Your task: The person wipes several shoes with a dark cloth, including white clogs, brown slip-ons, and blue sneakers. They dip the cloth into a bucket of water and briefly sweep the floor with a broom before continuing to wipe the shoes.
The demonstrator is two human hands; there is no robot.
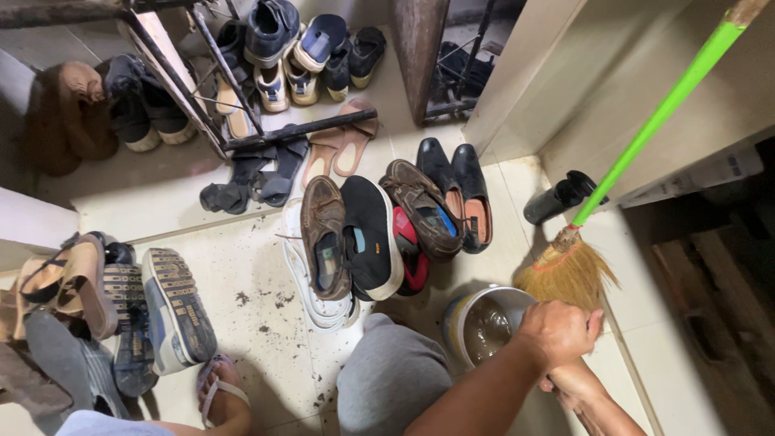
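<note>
On the tiled floor (242,323), round metal bucket (484,323) with murky water: likely heavy, sloshy, rim slick. Left hand (559,331) fisted above rim; right hand (575,379) beneath, grip unclear.

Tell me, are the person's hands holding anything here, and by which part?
It cannot be told for sure. Both hands, the left hand over the right hand, are clenched together beside a metal bucket; whatever they grip is hidden.

Bare forearms, grey shorts (391,375), white-strapped flip-flop (219,390).
</note>
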